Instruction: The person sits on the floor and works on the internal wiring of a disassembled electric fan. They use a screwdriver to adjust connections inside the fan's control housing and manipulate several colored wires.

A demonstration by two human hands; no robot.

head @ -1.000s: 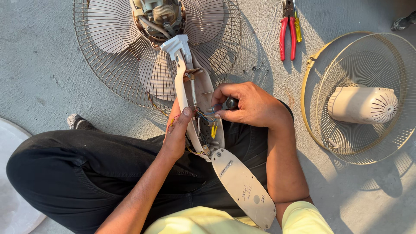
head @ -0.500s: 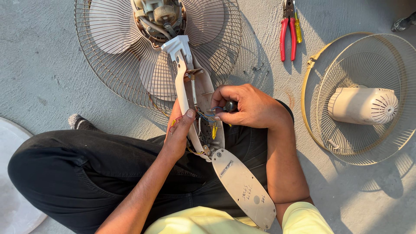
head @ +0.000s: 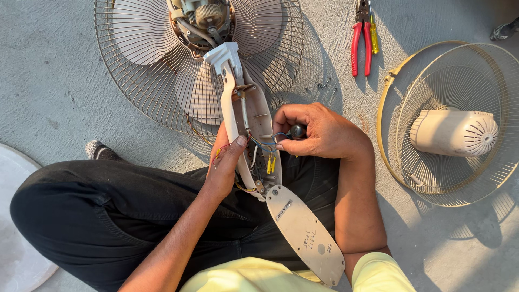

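A cream fan neck housing (head: 254, 116) lies open across my lap, with coloured wires (head: 262, 154) showing inside. My left hand (head: 226, 162) grips its left edge, thumb on the rim. My right hand (head: 319, 132) is closed on a small dark round part (head: 298, 130) at the housing's right side, with a thin wire between its fingertips. The housing joins the bare motor (head: 201, 16) and the blades inside a wire guard (head: 157, 75) on the floor. Its cream cover plate (head: 305, 235) hangs swung aside toward me.
Red-handled pliers (head: 361, 43) and a yellow-handled tool (head: 374, 38) lie on the concrete floor at the top. Small screws (head: 323, 85) sit below them. A second wire guard (head: 465, 178) with a cream motor cover (head: 454, 132) lies at the right. A white round base (head: 16, 238) is at the left.
My right hand has shifted slightly at the housing's right side, its fingers working the dark part and wire. The left hand keeps its grip on the housing.
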